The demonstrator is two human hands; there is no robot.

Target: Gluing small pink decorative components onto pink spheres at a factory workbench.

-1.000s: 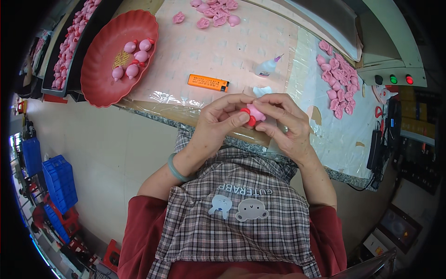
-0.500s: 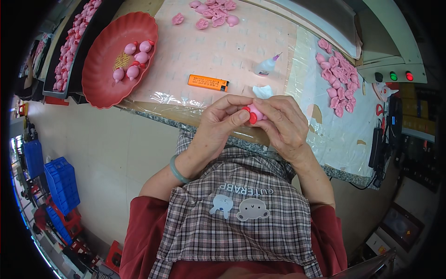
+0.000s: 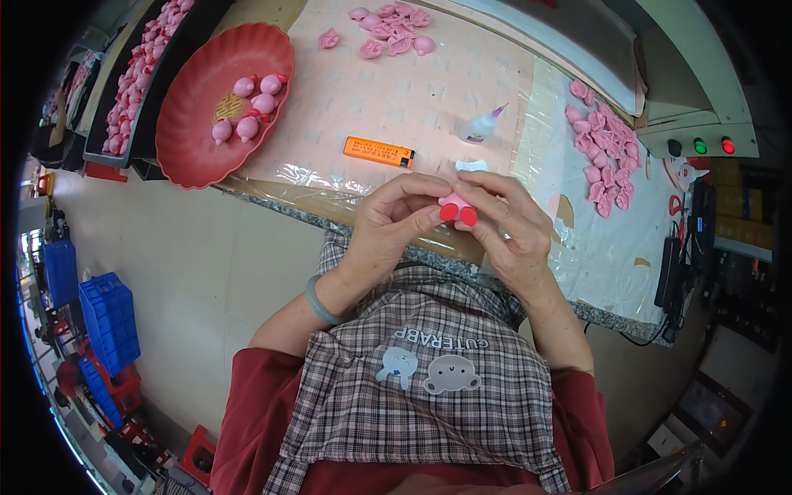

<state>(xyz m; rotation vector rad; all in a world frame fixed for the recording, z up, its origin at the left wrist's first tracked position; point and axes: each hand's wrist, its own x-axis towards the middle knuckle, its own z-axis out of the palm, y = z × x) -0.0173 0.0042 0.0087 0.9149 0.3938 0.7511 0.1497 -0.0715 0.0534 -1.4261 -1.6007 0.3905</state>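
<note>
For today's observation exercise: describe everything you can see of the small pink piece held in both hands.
The small pink piece is rounded, smooth and plastic-looking, with two red round parts on its near side. It is held above the table edge, pinched between the fingers of the left hand and right hand, which hide most of it.

I see a small pink toy (image 3: 456,206) with two round red feet on its near side, pointing toward me. It sits pinched between the fingers of the left hand (image 3: 394,227) and the right hand (image 3: 510,227), held up just past the tabletop's (image 3: 363,107) near edge.
</note>
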